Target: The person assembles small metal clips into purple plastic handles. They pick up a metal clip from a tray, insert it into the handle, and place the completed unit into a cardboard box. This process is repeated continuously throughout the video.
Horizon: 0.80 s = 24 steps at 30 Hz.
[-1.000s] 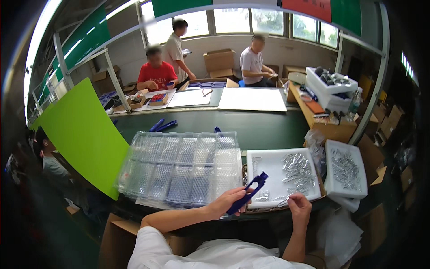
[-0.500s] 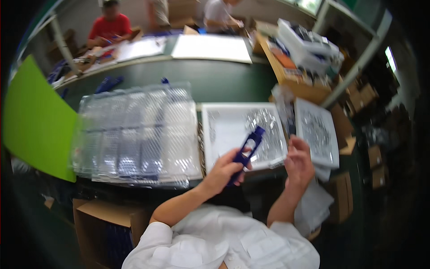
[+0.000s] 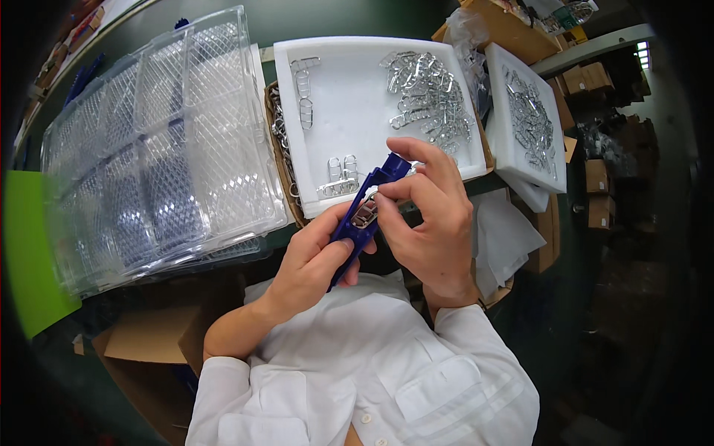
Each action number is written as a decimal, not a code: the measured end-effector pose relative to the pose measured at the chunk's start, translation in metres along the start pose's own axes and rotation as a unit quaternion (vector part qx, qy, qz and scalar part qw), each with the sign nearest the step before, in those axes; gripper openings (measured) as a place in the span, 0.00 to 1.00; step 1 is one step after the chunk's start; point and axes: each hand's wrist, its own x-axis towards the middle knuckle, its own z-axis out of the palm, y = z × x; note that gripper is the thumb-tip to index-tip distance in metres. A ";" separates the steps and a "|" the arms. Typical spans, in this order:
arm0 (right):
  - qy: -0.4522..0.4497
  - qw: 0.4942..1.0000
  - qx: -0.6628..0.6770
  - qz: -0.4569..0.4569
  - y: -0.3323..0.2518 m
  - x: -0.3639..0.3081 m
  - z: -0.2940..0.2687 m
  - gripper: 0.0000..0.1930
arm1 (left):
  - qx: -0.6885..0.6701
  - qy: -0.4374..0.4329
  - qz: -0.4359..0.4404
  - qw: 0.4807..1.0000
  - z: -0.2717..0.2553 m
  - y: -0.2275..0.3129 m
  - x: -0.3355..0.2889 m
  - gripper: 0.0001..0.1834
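A long dark-blue plastic holder (image 3: pixel 387 170) with an opening in its middle lies tilted in my left hand (image 3: pixel 309 262). The thumb presses on its near part and the fingers wrap beneath. My right hand (image 3: pixel 435 223) is over the opening, thumb and index finger pinched at a silver bent-metal clip (image 3: pixel 364 215) that sits in it. How deep the clip sits is partly hidden by the fingertips. Just beyond both hands is a white foam tray (image 3: pixel 346 104), with a heap of loose metal clips (image 3: pixel 431 93) at its right and a few along its left and near edges.
Clear plastic blister trays (image 3: pixel 160 149) are stacked to the left, beside a bright green panel (image 3: pixel 30 253). Another foam tray of clips (image 3: pixel 529 123) leans at the right. An open cardboard box (image 3: pixel 149 334) stands low at the left, and wooden shelving (image 3: pixel 506 26) is at the far right.
My right hand has come left to the blue holder, and a metal clip now shows in its opening. The view has tilted down, leaving the people at the far table out of sight.
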 end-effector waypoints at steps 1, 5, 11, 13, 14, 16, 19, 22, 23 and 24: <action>-0.008 1.000 -0.016 -0.005 0.000 0.001 0.003 0.06 | -0.003 0.001 -0.002 1.000 -0.003 0.000 0.001 0.28; -0.047 0.997 -0.045 -0.033 0.003 0.003 0.016 0.08 | -0.020 0.013 -0.004 1.000 -0.010 -0.005 0.002 0.26; -0.092 0.993 -0.025 -0.070 0.020 0.001 0.032 0.11 | 0.098 0.075 0.036 0.992 -0.016 -0.016 0.007 0.16; -0.007 1.000 0.015 -0.008 0.004 0.003 0.040 0.12 | 0.142 0.105 0.066 0.982 -0.017 -0.016 0.008 0.13; 0.002 0.999 0.044 0.018 0.004 0.002 0.042 0.13 | 0.165 0.123 0.081 0.975 -0.018 -0.017 0.008 0.12; -0.009 0.992 0.103 0.072 0.007 -0.003 0.044 0.15 | 0.188 0.121 0.098 0.970 -0.018 -0.017 0.007 0.12; -0.106 0.952 0.224 0.180 0.014 -0.005 0.035 0.15 | 0.202 0.118 0.129 0.964 -0.014 -0.020 0.007 0.12; -0.105 0.946 0.251 0.179 0.028 -0.014 0.039 0.14 | 0.217 0.140 0.136 0.957 -0.010 -0.024 0.007 0.12; -0.104 0.949 0.242 0.174 0.031 -0.016 0.040 0.13 | 0.223 0.151 0.134 0.954 -0.009 -0.026 0.007 0.12; -0.104 0.952 0.232 0.168 0.034 -0.019 0.041 0.13 | 0.200 0.157 0.124 0.959 -0.006 -0.025 0.008 0.11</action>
